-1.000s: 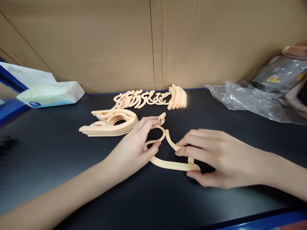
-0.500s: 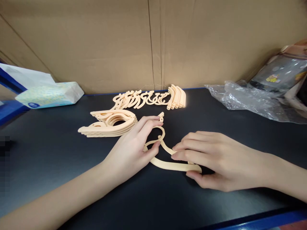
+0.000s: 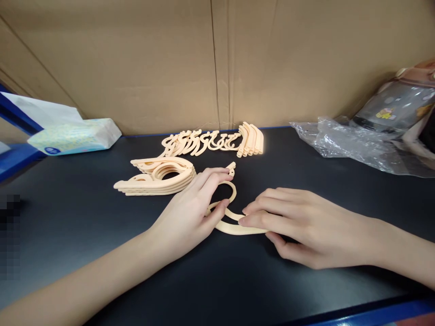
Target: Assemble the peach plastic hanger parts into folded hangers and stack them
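Note:
A peach plastic folding hanger [image 3: 234, 227] lies on the black table top [image 3: 84, 226] between my hands. My left hand [image 3: 190, 210] pinches its hook end, thumb and fingers closed on the ring part. My right hand [image 3: 299, 226] grips the hanger's arm from the right, fingers pressed flat on top and thumb underneath. Just behind my left hand lies a stack of folded hangers [image 3: 158, 175]. Farther back, a row of several more hangers [image 3: 217, 139] stands along the cardboard wall.
A cardboard wall [image 3: 217, 59] closes the back. A tissue pack [image 3: 74, 135] lies at the back left by a blue rail. Crumpled clear plastic [image 3: 353, 142] and a grey bag [image 3: 397, 104] fill the back right. A blue edge [image 3: 374, 312] runs along the table's front.
My right hand has slid left along the hanger, folding its arm in toward the hook end. The hanger now looks shorter and flatter. My left hand has kept its hold.

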